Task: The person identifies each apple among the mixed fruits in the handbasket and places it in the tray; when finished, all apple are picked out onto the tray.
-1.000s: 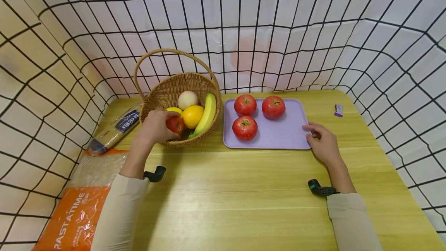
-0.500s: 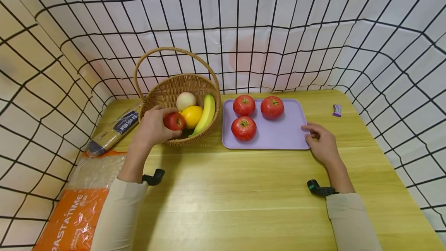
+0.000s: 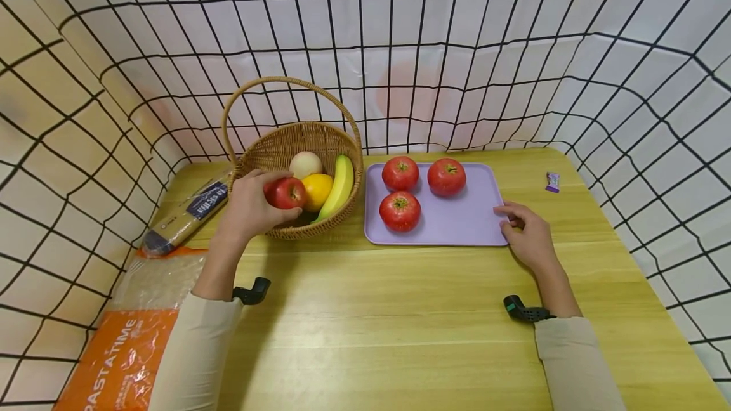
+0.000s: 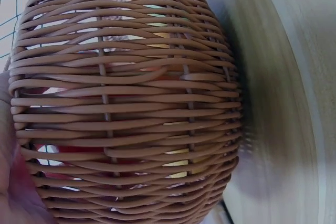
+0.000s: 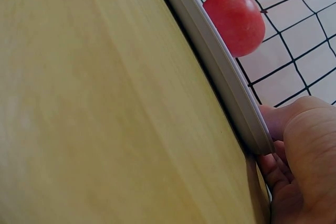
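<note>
In the head view my left hand [image 3: 249, 205] reaches over the near left rim of a wicker basket [image 3: 268, 148] and grips a red apple [image 3: 290, 193] between thumb and fingers. Beside that apple lie a yellow-orange lemon-like fruit [image 3: 317, 191], a pale peach-like fruit [image 3: 306, 164] and a banana [image 3: 340, 186]. The woven wall [image 4: 131, 103] fills the left wrist view, hiding most of the held apple. My right hand [image 3: 528, 233] pinches the right edge of a lilac tray [image 3: 457, 224]; the right wrist view shows its fingers [image 5: 275, 171] at the tray corner. Three red apples [image 3: 400, 211] sit on the tray's left and back.
A small purple-wrapped sweet [image 3: 553, 181] lies at the back right of the wooden table [image 3: 388, 322]. Left of the basket are a clear packet with a dark label [image 3: 191, 214] and an orange PASTATIME bag [image 3: 122, 360]. Black-gridded white sheeting [image 3: 422, 37] encloses the back and sides.
The left hand has raised the red apple slightly from among the basket fruit, and more of the apple shows. The right hand and the tray have stayed in place.
</note>
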A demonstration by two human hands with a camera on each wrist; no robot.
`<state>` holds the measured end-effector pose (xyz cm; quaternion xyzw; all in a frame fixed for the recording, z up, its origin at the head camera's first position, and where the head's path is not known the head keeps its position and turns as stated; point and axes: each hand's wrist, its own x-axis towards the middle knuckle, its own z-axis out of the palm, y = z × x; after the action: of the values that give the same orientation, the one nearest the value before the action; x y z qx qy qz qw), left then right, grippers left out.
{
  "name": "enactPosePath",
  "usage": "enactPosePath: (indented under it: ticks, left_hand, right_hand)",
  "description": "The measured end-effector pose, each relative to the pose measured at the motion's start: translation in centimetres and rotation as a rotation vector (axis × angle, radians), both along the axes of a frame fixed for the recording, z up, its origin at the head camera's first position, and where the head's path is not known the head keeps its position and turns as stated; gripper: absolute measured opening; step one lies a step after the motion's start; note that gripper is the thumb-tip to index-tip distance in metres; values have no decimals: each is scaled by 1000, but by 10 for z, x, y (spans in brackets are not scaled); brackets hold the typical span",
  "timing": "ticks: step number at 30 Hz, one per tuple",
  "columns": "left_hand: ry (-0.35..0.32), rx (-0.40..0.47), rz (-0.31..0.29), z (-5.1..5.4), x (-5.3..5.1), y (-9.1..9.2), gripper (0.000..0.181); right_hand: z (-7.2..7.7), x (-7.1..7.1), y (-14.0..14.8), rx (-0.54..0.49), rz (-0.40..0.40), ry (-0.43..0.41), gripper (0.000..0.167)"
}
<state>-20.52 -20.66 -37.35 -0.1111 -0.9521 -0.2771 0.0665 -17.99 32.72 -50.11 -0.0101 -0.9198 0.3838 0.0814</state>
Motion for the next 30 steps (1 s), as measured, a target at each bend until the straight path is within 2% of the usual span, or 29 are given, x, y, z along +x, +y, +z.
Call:
enactPosePath:
  ticks: [8, 12, 17, 25, 30]
  left_hand:
    - [74, 70, -11, 6, 0, 4, 67]
    - [80, 109, -3, 9, 0, 8, 68]
    - [68, 198, 15, 10, 1, 13, 71]
    - [11, 326, 68, 11, 4, 24, 71]
    - [-3, 412, 55, 12, 5, 34, 67]
  right_hand:
    - [-1, 0, 0, -3, -1, 1, 31]
    - [0, 0, 0, -3, -3, -2, 32]
    - [1, -1, -1, 3, -4, -6, 32]
    - [0, 0, -1, -5, -3, -17, 32]
    - [0, 0, 0, -9, -5, -25, 32]
